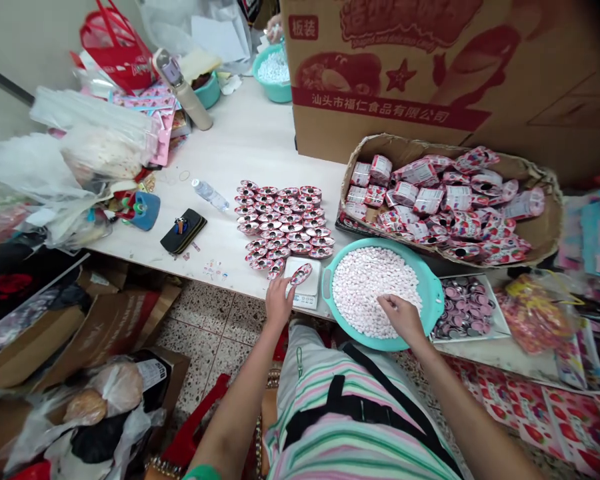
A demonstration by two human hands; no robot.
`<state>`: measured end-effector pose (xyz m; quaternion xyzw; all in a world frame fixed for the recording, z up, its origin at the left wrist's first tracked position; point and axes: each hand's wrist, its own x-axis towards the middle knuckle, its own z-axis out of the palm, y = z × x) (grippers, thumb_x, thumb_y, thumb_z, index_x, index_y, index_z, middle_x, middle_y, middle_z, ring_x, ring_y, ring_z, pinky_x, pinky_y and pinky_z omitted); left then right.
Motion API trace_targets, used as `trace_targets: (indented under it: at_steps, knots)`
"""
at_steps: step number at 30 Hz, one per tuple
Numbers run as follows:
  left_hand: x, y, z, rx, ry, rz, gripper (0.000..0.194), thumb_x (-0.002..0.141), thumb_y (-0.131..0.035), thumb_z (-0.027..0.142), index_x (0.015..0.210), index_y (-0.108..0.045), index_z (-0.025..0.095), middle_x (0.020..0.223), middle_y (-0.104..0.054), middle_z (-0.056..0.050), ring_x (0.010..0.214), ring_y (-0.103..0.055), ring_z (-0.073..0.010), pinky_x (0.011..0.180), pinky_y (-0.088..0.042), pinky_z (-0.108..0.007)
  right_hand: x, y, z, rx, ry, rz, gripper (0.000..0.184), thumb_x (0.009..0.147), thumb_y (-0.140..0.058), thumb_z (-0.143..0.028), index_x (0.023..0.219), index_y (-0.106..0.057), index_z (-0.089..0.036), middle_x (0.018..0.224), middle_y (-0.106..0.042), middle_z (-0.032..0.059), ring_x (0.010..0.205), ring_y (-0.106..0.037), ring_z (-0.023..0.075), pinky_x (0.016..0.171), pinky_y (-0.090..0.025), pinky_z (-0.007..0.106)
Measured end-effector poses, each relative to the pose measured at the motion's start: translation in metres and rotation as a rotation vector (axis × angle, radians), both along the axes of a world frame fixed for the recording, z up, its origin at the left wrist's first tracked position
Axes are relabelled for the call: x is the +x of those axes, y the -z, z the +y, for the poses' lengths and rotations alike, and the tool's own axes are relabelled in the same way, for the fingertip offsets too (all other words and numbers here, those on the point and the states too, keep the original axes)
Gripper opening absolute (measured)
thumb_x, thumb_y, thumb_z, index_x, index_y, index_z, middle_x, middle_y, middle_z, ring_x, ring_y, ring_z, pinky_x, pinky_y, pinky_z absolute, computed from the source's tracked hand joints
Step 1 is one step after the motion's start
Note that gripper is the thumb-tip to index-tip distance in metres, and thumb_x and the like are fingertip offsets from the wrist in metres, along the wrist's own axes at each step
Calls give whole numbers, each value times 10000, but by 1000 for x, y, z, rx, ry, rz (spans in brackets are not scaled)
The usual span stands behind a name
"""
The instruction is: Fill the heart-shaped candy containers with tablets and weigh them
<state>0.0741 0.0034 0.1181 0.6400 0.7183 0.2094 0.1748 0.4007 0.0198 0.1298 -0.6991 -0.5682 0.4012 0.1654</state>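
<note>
My left hand (pixel 279 303) pinches the near end of a small red-and-pink printed packet (pixel 301 273) with a round opening, over the white digital scale (pixel 309 287). Beyond those fingers, several matching packets (pixel 280 223) stand in close rows on the table. My right hand (pixel 403 315) is over the turquoise basin (pixel 434 293), its fingertips pressed together just above the small white candies (pixel 370 287). Whatever those fingertips hold is too small to make out.
A cardboard tray (pixel 550 200) of printed packets lies behind the basin, below a large carton (pixel 405 73). Pink and silver lids (pixel 465 307) fill a box at right. A black wallet (pixel 183 230) and a clear bottle (pixel 210 195) lie left. Someone's hand (pixel 275 28) shows by another basin (pixel 275 92).
</note>
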Motion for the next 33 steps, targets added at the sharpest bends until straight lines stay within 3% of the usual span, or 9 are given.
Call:
trace_targets:
  at_steps: [5, 9, 13, 17, 19, 23, 28, 33]
  knots:
    - [-13, 8, 15, -14, 81, 76, 223, 887, -443, 313, 940, -628, 201, 925, -610, -92, 927, -529, -250, 860, -409, -392, 11, -1, -13, 8, 67, -25, 362, 779, -447, -505, 725, -637, -202, 705, -659, 36, 704, -584, 190, 669, -389, 272]
    - [-11, 0, 20, 0, 103, 91, 213, 885, -452, 318, 887, -618, 185, 893, -611, -83, 914, -528, -239, 842, -417, -384, 18, -4, -25, 3, 114, -24, 383, 784, -432, -511, 701, -634, -196, 692, -658, 42, 671, -572, 183, 631, -383, 262]
    - [22, -24, 26, 73, 163, 27, 208, 891, -449, 319, 900, -609, 186, 904, -616, -71, 917, -533, -222, 854, -415, -379, 22, -3, -32, 20, 143, -5, 399, 794, -419, -506, 700, -638, -186, 668, -650, 38, 642, -566, 168, 608, -378, 244]
    - [55, -40, 27, 108, 269, -53, 251, 907, -415, 285, 1087, -570, 204, 1072, -595, -79, 1051, -506, -212, 930, -393, -374, 26, 0, -34, 39, 147, -3, 409, 800, -412, -508, 694, -629, -179, 674, -649, 39, 644, -559, 166, 618, -375, 243]
    - [56, -36, 27, 98, 196, -34, 305, 910, -401, 293, 1177, -510, 193, 1129, -569, -100, 1097, -486, -220, 954, -382, -390, 28, 0, -35, 49, 150, -2, 416, 803, -404, -508, 686, -625, -175, 681, -651, 44, 644, -550, 163, 616, -372, 242]
    - [37, -14, 30, 41, 44, 99, 427, 863, -476, 373, 1216, -448, 134, 1133, -539, -156, 1105, -479, -268, 951, -382, -439, 36, -1, -39, 47, 168, 2, 422, 794, -399, -511, 705, -630, -170, 700, -659, 51, 647, -547, 162, 619, -370, 244]
    - [33, 9, 41, -47, 25, 194, 469, 796, -563, 361, 1189, -454, 129, 1127, -540, -164, 1112, -483, -282, 934, -393, -431, 42, 3, -48, -40, 141, -31, 399, 758, -405, -515, 678, -614, -184, 668, -647, 44, 643, -563, 177, 598, -367, 250]
    - [20, 12, 33, -161, 57, 129, 320, 799, -505, 210, 1109, -514, 128, 1039, -593, -135, 1023, -542, -245, 889, -430, -370, 32, 9, -50, -123, 73, -37, 384, 724, -393, -521, 665, -606, -206, 705, -660, 38, 672, -588, 193, 612, -388, 256]
